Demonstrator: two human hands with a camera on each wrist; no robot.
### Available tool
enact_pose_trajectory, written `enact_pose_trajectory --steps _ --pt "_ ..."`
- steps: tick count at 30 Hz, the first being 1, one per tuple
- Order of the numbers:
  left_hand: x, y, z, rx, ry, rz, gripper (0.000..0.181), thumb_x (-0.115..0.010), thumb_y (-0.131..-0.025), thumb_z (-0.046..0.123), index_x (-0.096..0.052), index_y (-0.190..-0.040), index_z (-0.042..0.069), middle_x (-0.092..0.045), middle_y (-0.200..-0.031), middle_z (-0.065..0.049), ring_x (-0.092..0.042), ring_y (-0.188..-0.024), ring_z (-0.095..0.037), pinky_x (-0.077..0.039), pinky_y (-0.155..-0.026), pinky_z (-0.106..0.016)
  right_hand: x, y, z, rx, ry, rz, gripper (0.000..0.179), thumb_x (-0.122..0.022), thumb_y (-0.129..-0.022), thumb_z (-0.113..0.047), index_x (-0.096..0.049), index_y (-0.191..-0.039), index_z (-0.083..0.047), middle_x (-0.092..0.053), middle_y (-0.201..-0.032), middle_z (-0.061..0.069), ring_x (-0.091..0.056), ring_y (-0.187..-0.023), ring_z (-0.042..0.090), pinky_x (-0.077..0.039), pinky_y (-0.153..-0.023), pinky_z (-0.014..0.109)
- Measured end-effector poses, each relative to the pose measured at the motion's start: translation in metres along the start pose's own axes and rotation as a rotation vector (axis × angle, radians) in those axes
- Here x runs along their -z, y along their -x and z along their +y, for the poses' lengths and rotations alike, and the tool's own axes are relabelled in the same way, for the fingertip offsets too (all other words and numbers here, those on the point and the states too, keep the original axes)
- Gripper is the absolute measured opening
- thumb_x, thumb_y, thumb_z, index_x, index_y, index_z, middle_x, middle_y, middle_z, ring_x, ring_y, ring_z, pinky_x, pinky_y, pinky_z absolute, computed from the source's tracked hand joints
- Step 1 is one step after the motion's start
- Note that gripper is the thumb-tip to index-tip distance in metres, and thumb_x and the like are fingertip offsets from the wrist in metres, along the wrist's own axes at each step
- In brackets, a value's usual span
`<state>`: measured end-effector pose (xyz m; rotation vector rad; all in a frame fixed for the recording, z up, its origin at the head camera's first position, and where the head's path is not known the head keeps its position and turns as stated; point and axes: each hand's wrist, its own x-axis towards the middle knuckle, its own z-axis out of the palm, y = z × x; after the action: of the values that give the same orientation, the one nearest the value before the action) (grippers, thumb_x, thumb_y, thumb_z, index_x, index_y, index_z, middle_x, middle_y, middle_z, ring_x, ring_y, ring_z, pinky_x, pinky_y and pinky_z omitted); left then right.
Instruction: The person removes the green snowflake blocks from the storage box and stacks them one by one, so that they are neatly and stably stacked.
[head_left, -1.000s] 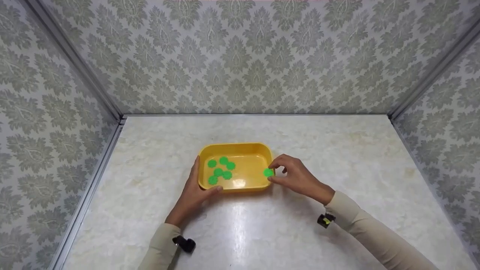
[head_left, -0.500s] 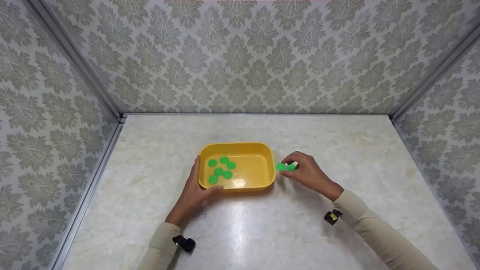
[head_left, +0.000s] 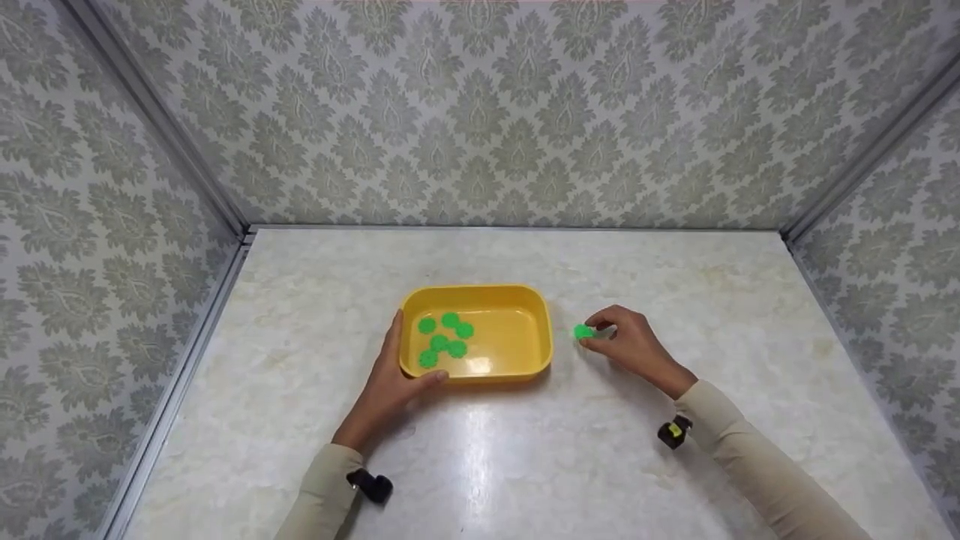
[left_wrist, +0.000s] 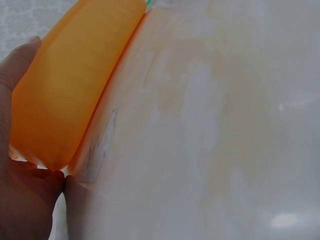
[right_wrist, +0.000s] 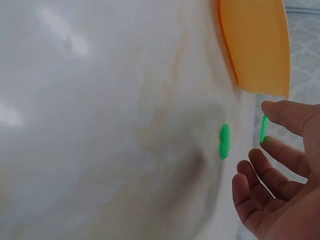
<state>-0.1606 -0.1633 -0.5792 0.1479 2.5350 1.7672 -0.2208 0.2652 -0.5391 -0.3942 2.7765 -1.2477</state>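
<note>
A yellow plastic tub (head_left: 510,337) stands mid-table with several flat green notched discs (head_left: 439,343) lying in its left half. My left hand (head_left: 394,375) grips the tub's near left corner, thumb over the front rim and fingers along the left side. To the right of the tub, my right hand (head_left: 630,341) pinches a green disc (right_wrist: 263,129) on edge between thumb and index finger; the other fingers are loosely curled. Beneath that hand, a green piece (right_wrist: 224,141) with two rounded lobes shows on the table in the right wrist view.
The table (head_left: 480,259) is pale, marbled and glossy. Patterned wall panels (head_left: 480,112) enclose it at the back and both sides. Small black cameras (head_left: 371,486) are strapped at both wrists, over beige sleeves (head_left: 757,450).
My right hand has moved right, from the tub's right rim to the table beside it, with the green disc still pinched. The left hand and the tub have stayed put.
</note>
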Motion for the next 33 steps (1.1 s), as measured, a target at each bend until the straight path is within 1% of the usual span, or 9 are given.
enact_pose_trajectory --steps 6,10,17,23,33 --pt "-0.001 0.0 -0.001 -0.008 0.009 -0.001 0.13 -0.094 -0.09 0.032 -0.001 -0.179 0.021 -0.007 -0.185 -0.006 -0.011 -0.17 -0.028 -0.012 -0.136 -0.054 -0.003 -0.001 0.013 -0.027 0.001 0.02 0.024 -0.088 -0.096 -0.016 -0.081 -0.116 -0.005 -0.074 -0.115 0.011 -0.068 -0.109 0.028 -0.057 -0.094 0.044" --pt "-0.001 -0.001 -0.002 -0.013 0.009 -0.003 0.129 -0.094 -0.09 0.031 -0.001 -0.179 0.02 -0.007 -0.185 -0.006 -0.011 -0.17 -0.028 -0.011 -0.136 -0.054 -0.005 -0.002 0.018 -0.02 0.015 0.036 0.023 -0.087 -0.095 -0.013 -0.081 -0.115 -0.004 -0.074 -0.114 0.012 -0.068 -0.107 0.029 -0.057 -0.095 0.045" --pt "0.001 0.001 0.001 -0.019 0.0 -0.002 0.13 -0.093 -0.09 0.033 0.0 -0.179 0.021 -0.008 -0.185 -0.004 -0.012 -0.169 -0.025 -0.012 -0.136 -0.053 -0.007 -0.003 0.018 -0.006 0.011 0.037 0.022 -0.086 -0.096 -0.012 -0.079 -0.115 -0.003 -0.073 -0.113 0.012 -0.067 -0.107 0.029 -0.056 -0.097 0.047" --pt "0.0 0.0 0.0 -0.016 -0.001 0.003 0.13 -0.094 -0.09 0.034 -0.001 -0.179 0.019 -0.008 -0.185 -0.004 -0.012 -0.169 -0.026 -0.012 -0.136 -0.054 -0.01 -0.004 0.018 0.002 0.048 0.036 0.022 -0.086 -0.096 -0.013 -0.08 -0.115 -0.004 -0.07 -0.113 0.011 -0.066 -0.107 0.028 -0.055 -0.097 0.048" --pt "0.0 0.001 -0.002 -0.018 0.015 -0.001 0.13 -0.094 -0.09 0.034 0.0 -0.179 0.024 -0.007 -0.185 -0.002 -0.013 -0.169 -0.025 -0.013 -0.136 -0.054 -0.013 -0.004 0.019 0.005 0.068 0.042 0.021 -0.086 -0.097 -0.015 -0.08 -0.114 -0.005 -0.069 -0.112 0.01 -0.064 -0.106 0.027 -0.053 -0.096 0.047"
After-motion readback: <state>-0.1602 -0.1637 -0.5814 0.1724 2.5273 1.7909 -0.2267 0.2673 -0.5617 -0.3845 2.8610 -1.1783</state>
